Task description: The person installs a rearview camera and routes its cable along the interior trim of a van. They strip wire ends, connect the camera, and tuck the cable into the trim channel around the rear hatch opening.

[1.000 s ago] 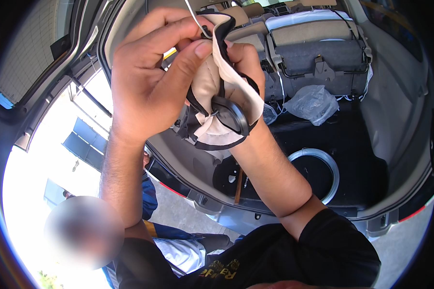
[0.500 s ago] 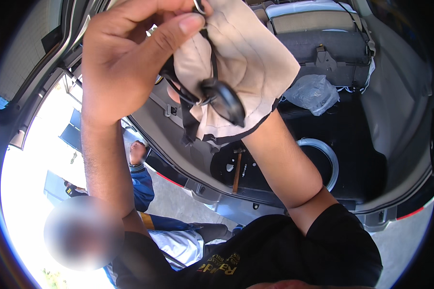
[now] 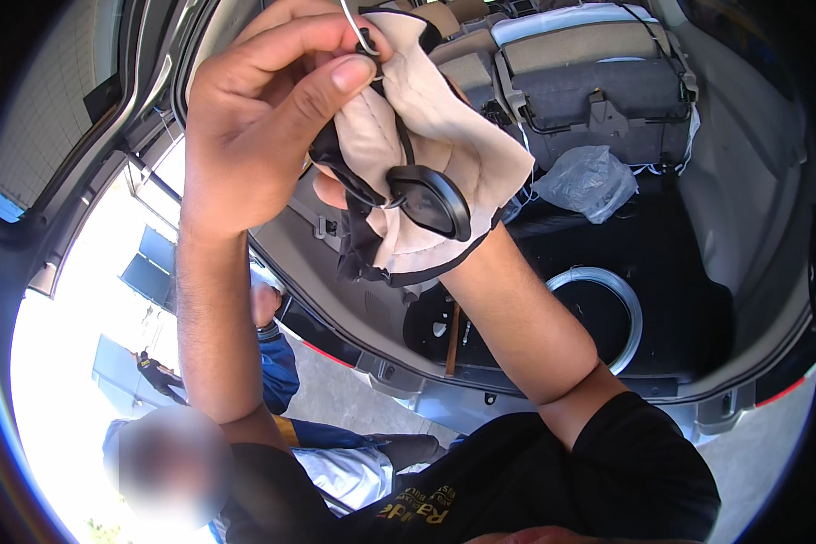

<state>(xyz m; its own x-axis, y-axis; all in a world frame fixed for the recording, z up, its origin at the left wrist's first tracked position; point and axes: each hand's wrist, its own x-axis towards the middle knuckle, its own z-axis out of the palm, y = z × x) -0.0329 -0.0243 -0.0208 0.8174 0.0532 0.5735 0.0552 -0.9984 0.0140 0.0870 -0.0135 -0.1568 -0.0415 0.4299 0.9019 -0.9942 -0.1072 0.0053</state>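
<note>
Raised in front of me is a beige cloth piece (image 3: 476, 154) with stitched seams and black edging. My left hand (image 3: 254, 118) pinches a thin black cord (image 3: 403, 136) at the top, between thumb and fingers. By that pinch, a thin white wire (image 3: 352, 20) curves down to the fingertips. A black plastic piece (image 3: 433, 201), flat and rounded with a raised rim, hangs against the cloth from a small ring. Behind the cloth, my right hand (image 3: 329, 190) is mostly hidden; a fingertip shows at the cloth's left side, and the hand appears to grip it from behind.
An open car boot holds a coil of pale tubing or wire (image 3: 633, 313), a crumpled clear plastic bag (image 3: 589, 184) and a wooden-handled tool (image 3: 453, 340). Folded seats (image 3: 598, 82) stand behind. Another person in a blue sleeve (image 3: 279, 367) stands close on my left.
The cloth and my left hand have shifted slightly, the hand to the right and the cloth's right corner leftward. The black plastic piece has swung to show its flat face.
</note>
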